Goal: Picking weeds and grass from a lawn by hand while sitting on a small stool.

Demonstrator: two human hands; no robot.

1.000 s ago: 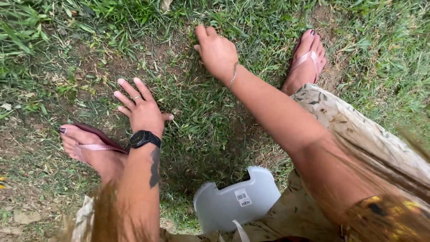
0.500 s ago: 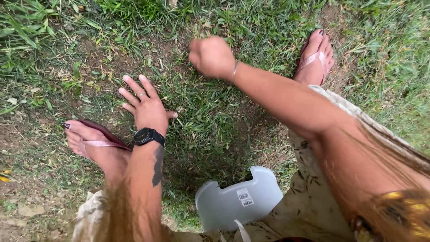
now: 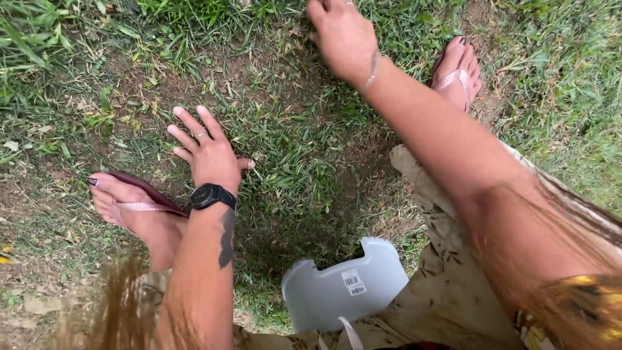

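- Left hand (image 3: 208, 153) is lying flat on the grass (image 3: 291, 149), fingers spread, grasping nothing, just beside the left foot (image 3: 133, 207).
- Right hand (image 3: 343, 35) is reaching into grass at the frame's top edge; grip hidden, cannot tell.
- Open turf is lying between the hands; a white stool (image 3: 343, 288) is sitting near the bottom edge.

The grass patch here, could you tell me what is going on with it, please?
A person crouches over the grass, seen from the head camera. The left hand rests flat and spread on the turf, a black watch on its wrist. The right hand reaches to the grass at the top edge, its fingers partly out of frame. A white plastic stool stands between the sandalled feet.
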